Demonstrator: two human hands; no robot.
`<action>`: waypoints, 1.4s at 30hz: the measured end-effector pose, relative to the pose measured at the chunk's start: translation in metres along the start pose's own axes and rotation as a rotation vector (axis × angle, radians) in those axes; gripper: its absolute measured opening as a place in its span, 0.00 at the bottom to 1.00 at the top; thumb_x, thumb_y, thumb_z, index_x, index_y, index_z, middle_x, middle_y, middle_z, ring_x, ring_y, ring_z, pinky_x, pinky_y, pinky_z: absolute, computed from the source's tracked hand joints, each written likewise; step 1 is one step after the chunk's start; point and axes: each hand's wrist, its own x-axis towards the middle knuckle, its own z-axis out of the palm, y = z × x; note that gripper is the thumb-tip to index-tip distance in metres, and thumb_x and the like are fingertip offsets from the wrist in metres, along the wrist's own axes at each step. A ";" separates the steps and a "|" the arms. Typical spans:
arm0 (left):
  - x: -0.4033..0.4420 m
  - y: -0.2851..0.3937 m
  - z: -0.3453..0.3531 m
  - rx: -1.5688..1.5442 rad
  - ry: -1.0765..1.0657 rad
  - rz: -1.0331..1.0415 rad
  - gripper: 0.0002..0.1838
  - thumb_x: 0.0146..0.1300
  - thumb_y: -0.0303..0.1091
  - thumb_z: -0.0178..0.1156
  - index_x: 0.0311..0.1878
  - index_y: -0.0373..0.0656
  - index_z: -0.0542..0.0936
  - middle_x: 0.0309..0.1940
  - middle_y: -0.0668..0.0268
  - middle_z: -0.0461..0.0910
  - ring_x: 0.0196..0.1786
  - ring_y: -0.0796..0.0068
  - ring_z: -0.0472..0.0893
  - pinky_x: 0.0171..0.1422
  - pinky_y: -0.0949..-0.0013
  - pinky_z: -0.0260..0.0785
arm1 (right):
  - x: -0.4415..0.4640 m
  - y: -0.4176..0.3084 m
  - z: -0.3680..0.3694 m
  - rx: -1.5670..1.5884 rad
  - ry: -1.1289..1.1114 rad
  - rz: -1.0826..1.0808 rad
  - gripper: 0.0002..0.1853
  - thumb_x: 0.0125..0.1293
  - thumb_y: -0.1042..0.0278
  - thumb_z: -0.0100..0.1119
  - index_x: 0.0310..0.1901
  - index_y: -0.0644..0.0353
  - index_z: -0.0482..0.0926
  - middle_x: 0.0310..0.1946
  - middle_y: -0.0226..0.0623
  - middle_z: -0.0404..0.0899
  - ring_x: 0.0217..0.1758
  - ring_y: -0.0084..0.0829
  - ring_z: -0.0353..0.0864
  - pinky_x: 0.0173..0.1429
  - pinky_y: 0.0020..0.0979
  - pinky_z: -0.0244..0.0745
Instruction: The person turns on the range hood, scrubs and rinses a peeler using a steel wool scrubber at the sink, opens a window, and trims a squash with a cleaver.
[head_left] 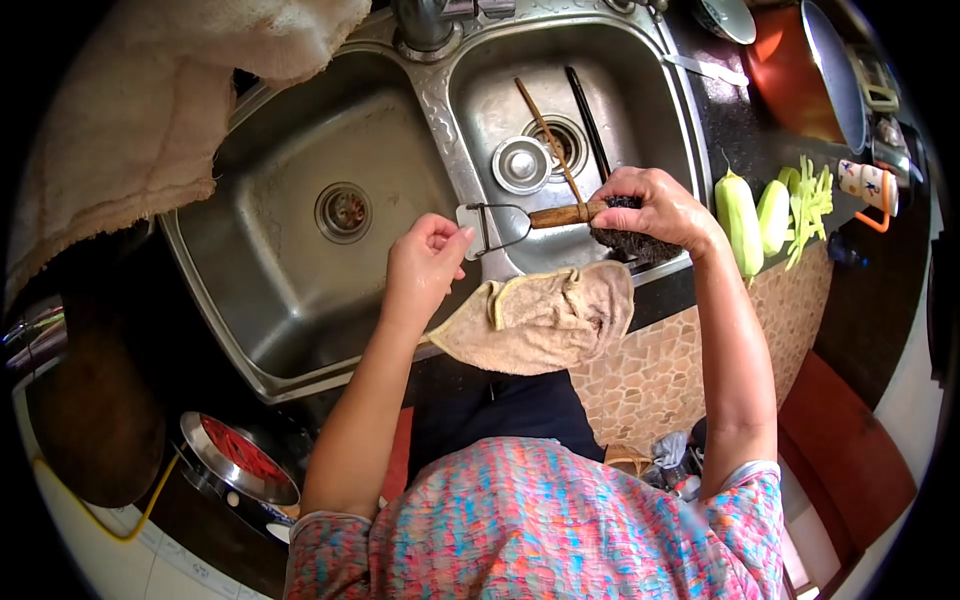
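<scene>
My left hand is closed at the blade end of a Y-shaped peeler with a wooden handle and a wire frame. Its pale, flat head lies against my fingertips. A dark, bristly scouring pad is gripped in my right hand, close against the end of the peeler's handle. Both hands are above the front of the right sink basin. Below them a beige cloth hangs over the sink's front edge. My right fingers partly cover the pad.
Two thin sticks and a metal drain strainer lie in the right basin. Beside it is the left basin. Pale green gourds, peel strips, a mug and a red pot stand on the right counter.
</scene>
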 end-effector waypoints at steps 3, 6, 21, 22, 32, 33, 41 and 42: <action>0.000 0.004 0.003 -0.049 -0.058 -0.147 0.11 0.64 0.35 0.60 0.33 0.36 0.75 0.23 0.66 0.77 0.18 0.82 0.72 0.18 0.77 0.63 | 0.004 0.002 0.004 -0.010 0.011 0.034 0.21 0.53 0.54 0.70 0.42 0.62 0.83 0.37 0.44 0.81 0.43 0.41 0.80 0.49 0.34 0.73; -0.001 0.003 0.007 -0.053 -0.111 -0.162 0.12 0.67 0.37 0.57 0.32 0.39 0.74 0.21 0.67 0.76 0.16 0.85 0.70 0.15 0.80 0.59 | -0.007 -0.010 -0.004 0.070 0.161 0.294 0.24 0.51 0.55 0.71 0.45 0.64 0.81 0.41 0.45 0.82 0.45 0.37 0.81 0.53 0.33 0.73; -0.002 -0.028 0.038 0.263 0.244 0.292 0.15 0.66 0.39 0.51 0.29 0.37 0.71 0.22 0.46 0.76 0.30 0.41 0.77 0.32 0.47 0.66 | 0.031 -0.081 0.127 -0.081 0.769 0.082 0.11 0.53 0.67 0.65 0.37 0.61 0.78 0.33 0.43 0.77 0.38 0.46 0.77 0.44 0.41 0.73; -0.002 -0.029 0.038 0.256 0.245 0.308 0.14 0.66 0.39 0.51 0.30 0.37 0.72 0.23 0.45 0.77 0.30 0.41 0.77 0.33 0.46 0.67 | 0.031 -0.077 0.132 -0.081 0.766 0.082 0.11 0.53 0.67 0.65 0.37 0.61 0.78 0.33 0.43 0.77 0.38 0.46 0.77 0.44 0.41 0.73; -0.004 -0.020 0.035 0.296 0.201 0.309 0.13 0.67 0.37 0.49 0.33 0.36 0.71 0.25 0.43 0.77 0.32 0.38 0.76 0.35 0.44 0.67 | 0.042 -0.074 0.131 -0.206 0.625 0.076 0.08 0.52 0.74 0.62 0.34 0.61 0.77 0.33 0.45 0.75 0.36 0.50 0.76 0.40 0.43 0.73; -0.005 -0.020 0.035 0.350 0.187 0.316 0.13 0.67 0.37 0.49 0.33 0.36 0.71 0.25 0.43 0.77 0.32 0.38 0.76 0.35 0.44 0.67 | 0.048 -0.074 0.129 -0.206 0.623 0.078 0.08 0.52 0.74 0.62 0.34 0.61 0.77 0.33 0.45 0.75 0.36 0.50 0.76 0.40 0.43 0.73; -0.007 -0.024 0.039 0.389 0.213 0.318 0.12 0.68 0.36 0.49 0.32 0.37 0.71 0.23 0.43 0.76 0.29 0.38 0.76 0.32 0.44 0.66 | 0.049 -0.081 0.127 -0.271 0.560 0.141 0.05 0.52 0.72 0.61 0.29 0.63 0.76 0.30 0.47 0.75 0.33 0.52 0.77 0.38 0.45 0.73; -0.008 -0.026 0.040 0.366 0.213 0.342 0.12 0.68 0.36 0.49 0.32 0.37 0.71 0.23 0.43 0.76 0.29 0.38 0.76 0.31 0.44 0.66 | 0.047 -0.081 0.130 -0.281 0.548 0.148 0.05 0.52 0.72 0.61 0.28 0.63 0.76 0.30 0.48 0.76 0.33 0.52 0.77 0.38 0.46 0.73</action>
